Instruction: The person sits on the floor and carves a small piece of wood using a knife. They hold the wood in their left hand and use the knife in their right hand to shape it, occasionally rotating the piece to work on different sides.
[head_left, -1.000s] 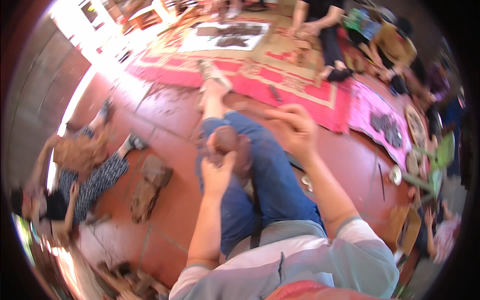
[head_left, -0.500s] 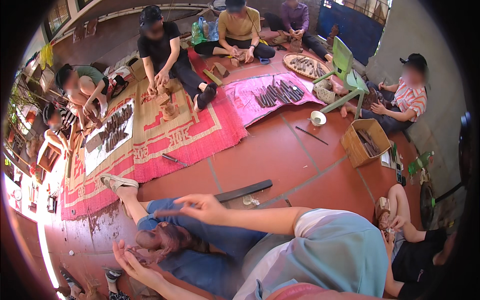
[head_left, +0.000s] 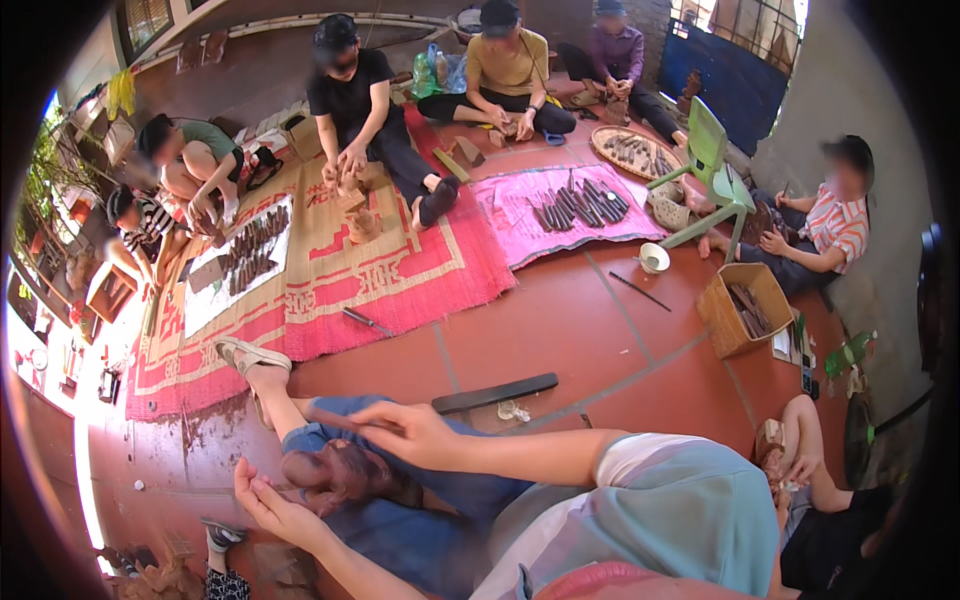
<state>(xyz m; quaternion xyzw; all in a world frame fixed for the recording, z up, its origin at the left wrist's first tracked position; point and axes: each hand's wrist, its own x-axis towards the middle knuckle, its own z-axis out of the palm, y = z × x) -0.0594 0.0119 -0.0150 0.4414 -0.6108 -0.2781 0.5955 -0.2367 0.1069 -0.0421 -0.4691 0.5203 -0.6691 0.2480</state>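
Observation:
A reddish-brown carved figure [head_left: 345, 477] with rounded forms lies on my blue-trousered lap. Above its far side, my right hand [head_left: 418, 436] is closed around a slim brown stick-like tool [head_left: 338, 419], slightly blurred, which points left. Whether the tool's tip touches the carving cannot be made out. My left hand [head_left: 283, 514] is beside the carving's near left end, palm turned up, fingers apart and loosely curled, with nothing in it. It is unclear whether its fingertips touch the carving.
On the floor beyond my legs lie a dark flat bar [head_left: 495, 392] and a handled tool [head_left: 368, 321]. Dark tools cover a pink cloth [head_left: 500, 190] and a white sheet [head_left: 200, 300]. A cardboard box [head_left: 725, 318] and green chair [head_left: 708, 140] stand right. Several people sit around.
The view has shifted, so the surroundings sit farther right. My right hand and its tool have come lower, nearer the carving. My left hand's fingers have curled more.

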